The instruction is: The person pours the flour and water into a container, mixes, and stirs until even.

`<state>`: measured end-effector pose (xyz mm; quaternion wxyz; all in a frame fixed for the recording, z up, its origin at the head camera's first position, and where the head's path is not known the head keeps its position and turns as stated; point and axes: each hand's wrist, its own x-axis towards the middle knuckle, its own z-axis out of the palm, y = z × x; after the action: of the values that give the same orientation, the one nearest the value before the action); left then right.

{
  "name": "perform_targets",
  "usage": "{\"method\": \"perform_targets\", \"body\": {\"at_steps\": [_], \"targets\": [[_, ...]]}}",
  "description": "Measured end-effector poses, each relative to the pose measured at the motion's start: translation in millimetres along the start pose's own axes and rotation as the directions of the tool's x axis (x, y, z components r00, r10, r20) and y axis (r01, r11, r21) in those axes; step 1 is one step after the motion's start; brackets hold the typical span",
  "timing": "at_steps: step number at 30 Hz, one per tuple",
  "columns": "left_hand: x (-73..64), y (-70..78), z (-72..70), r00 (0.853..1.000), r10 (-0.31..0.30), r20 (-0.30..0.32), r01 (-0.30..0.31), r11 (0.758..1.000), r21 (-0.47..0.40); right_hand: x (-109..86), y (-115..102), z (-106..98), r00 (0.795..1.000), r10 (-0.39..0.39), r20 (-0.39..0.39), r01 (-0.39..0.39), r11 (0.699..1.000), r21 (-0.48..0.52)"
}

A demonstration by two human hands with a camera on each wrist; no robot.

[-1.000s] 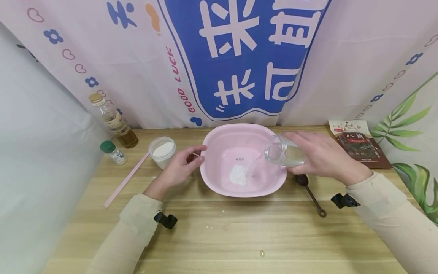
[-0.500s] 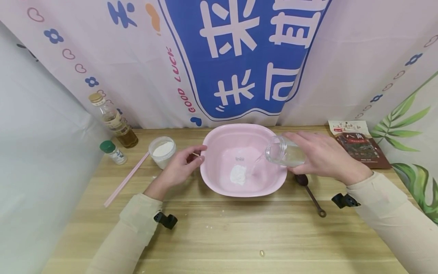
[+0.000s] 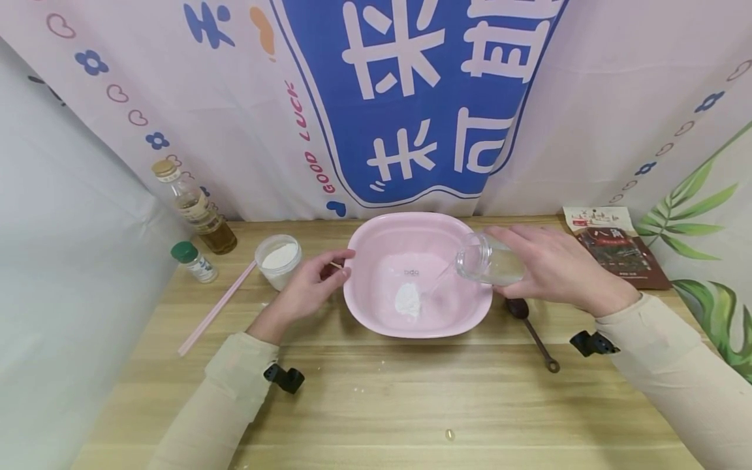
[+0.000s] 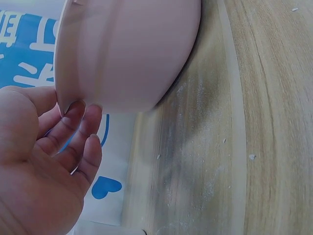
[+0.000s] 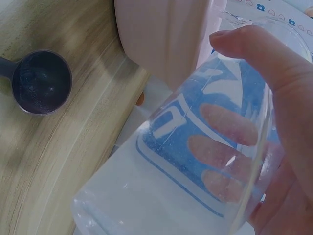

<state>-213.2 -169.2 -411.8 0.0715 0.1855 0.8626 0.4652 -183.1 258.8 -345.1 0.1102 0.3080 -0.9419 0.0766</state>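
Note:
A pink plastic basin [image 3: 420, 331] stands on the table with a small heap of white powder [image 3: 408, 299] on its bottom. My left hand [image 3: 308, 287] pinches the basin's left rim between thumb and fingers; the left wrist view shows the thumb over the edge and fingertips against the outer wall [image 4: 127, 54]. Above the basin's right rim, my right hand [image 3: 549, 271] grips a clear glass jar [image 3: 477, 260] tipped to the left. A thin stream of clear liquid runs from its mouth beside the powder. Clear liquid shows inside the jar [image 5: 161, 186] in the right wrist view.
Left of the basin stand a tub of white powder [image 3: 281, 258], pink chopsticks [image 3: 217, 308], a green-capped shaker [image 3: 195, 262] and an oil bottle [image 3: 202, 212]. On the right lie a dark measuring spoon [image 3: 533, 334] and a brown spice packet [image 3: 623, 251]. A curtain hangs behind.
Liquid keeps streaming from the jar, and the white heap in the basin changes outline slightly. Both hands stay almost still.

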Motion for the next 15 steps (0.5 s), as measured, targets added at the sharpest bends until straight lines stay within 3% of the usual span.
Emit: {"method": "perform_targets", "body": {"at_steps": [7,15], "targets": [[-0.2,0.0,-0.2,1.000,0.001,0.003,-0.001,1.000,0.001,0.3,-0.6,0.0,1.000,0.021,0.011,-0.020,1.000,-0.011],[-0.7,-0.3,0.3,1.000,0.001,0.000,-0.001,1.000,0.000,-0.3,1.0,2.6,1.000,-0.016,0.004,0.016,1.000,-0.008]]}}
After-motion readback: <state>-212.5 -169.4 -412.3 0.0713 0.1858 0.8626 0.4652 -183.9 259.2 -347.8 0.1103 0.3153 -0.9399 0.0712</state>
